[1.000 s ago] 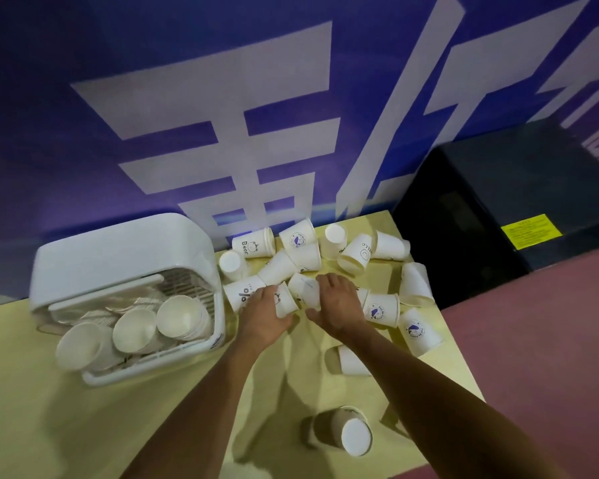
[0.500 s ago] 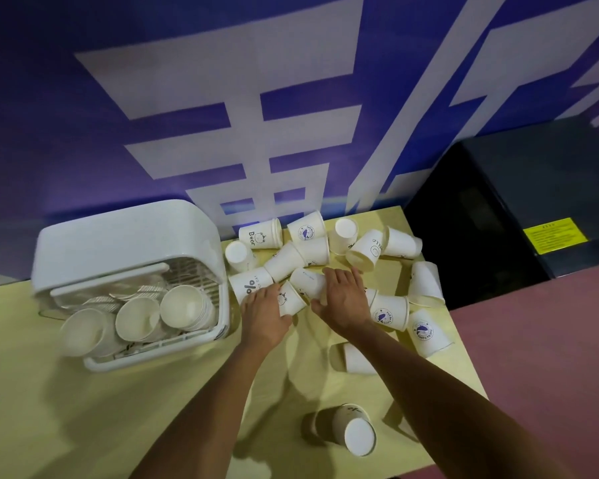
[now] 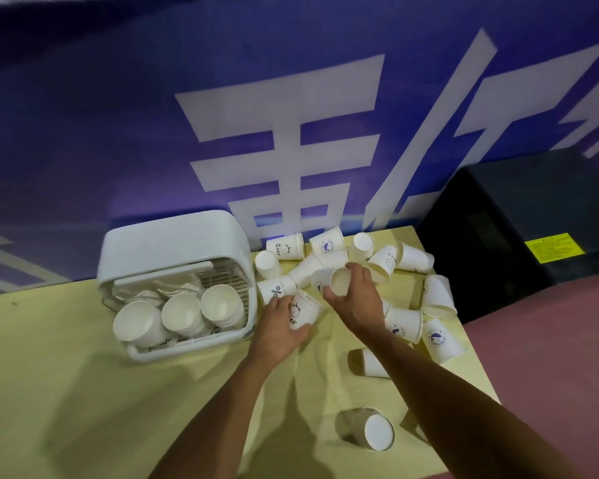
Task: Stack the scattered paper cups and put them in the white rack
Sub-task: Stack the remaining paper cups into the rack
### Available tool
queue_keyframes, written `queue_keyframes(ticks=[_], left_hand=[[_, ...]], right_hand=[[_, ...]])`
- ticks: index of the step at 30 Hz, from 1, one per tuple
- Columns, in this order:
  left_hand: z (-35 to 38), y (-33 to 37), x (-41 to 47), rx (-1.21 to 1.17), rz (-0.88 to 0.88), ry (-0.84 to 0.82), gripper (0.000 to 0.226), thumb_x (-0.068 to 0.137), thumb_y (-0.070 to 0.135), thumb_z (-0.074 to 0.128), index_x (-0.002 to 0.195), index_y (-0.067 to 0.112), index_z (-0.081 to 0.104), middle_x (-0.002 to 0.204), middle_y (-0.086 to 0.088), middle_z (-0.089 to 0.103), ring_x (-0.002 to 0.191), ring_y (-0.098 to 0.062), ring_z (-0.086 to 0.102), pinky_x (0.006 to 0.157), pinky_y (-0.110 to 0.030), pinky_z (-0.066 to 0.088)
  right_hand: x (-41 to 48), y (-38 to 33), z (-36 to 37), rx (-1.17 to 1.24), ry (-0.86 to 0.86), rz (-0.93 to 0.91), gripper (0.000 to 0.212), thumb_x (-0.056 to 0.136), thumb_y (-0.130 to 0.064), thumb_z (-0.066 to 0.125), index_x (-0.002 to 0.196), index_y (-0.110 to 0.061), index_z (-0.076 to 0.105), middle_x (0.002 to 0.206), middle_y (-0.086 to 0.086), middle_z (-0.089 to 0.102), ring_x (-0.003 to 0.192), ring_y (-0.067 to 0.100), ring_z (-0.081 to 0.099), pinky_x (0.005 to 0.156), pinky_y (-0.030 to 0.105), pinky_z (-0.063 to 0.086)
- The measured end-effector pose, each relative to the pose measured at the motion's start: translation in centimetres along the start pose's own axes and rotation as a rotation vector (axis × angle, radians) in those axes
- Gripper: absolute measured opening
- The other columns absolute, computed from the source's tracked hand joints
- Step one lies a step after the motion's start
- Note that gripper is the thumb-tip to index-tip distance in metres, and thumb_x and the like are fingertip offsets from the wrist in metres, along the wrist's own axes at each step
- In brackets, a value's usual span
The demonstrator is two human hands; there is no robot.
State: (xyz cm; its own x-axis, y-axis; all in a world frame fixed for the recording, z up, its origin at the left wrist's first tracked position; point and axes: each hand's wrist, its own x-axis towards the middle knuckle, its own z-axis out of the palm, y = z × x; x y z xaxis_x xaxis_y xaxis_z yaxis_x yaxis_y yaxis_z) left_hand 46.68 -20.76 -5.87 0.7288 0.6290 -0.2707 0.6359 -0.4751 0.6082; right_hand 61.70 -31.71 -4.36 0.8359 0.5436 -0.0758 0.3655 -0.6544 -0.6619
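- Your left hand [image 3: 284, 326] is wrapped around a bear-print cup [image 3: 303, 311] lying on its side on the yellow table [image 3: 66, 392], just right of the white rack [image 3: 173, 243].
- Your right hand [image 3: 357, 299] grips a second cup [image 3: 339, 281] by its rim; the mouth is tipped up and left, toward the camera.
- The two held cups are just beside each other, the right one slightly farther from you, with the pile of loose cups [image 3: 408, 257] behind and to the right.
- The bear-print cup's long axis runs diagonally, its base pointing up and right toward the other cup's mouth, so nesting looks like a short inward move.
- The rack's open front shows three cup stacks [image 3: 182, 312] lying mouth-outward; your left hand is the nearer one to it.
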Motion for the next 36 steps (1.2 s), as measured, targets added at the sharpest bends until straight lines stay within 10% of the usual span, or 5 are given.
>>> queue_keyframes(ticks=[23, 36], left_hand=[[-5.9, -8.9, -7.9, -0.081, -0.031, 0.105, 0.057, 0.071, 0.041, 0.076, 0.120, 0.018, 0.059, 0.111, 0.003, 0.055, 0.106, -0.016, 0.054, 0.087, -0.026, 0.041], [-8.9, -14.1, -11.5, -0.147, -0.132, 0.182, 0.062, 0.071, 0.045, 0.074, 0.126, 0.023, 0.055, 0.112, 0.007, 0.060, 0.104, -0.014, 0.057, 0.091, -0.034, 0.049]], right_hand=[[-5.7, -13.5, 3.6, 0.163, -0.172, -0.462, 0.077, 0.071, -0.060, 0.071, 0.134, -0.033, 0.037, 0.128, -0.011, 0.049, 0.108, 0.005, 0.046, 0.086, 0.023, 0.044], [-6.8, -15.9, 7.5, -0.041, -0.219, -0.556, 0.080, 0.078, -0.042, 0.080, 0.142, -0.018, 0.039, 0.142, 0.006, 0.044, 0.124, 0.022, 0.046, 0.096, 0.034, 0.048]])
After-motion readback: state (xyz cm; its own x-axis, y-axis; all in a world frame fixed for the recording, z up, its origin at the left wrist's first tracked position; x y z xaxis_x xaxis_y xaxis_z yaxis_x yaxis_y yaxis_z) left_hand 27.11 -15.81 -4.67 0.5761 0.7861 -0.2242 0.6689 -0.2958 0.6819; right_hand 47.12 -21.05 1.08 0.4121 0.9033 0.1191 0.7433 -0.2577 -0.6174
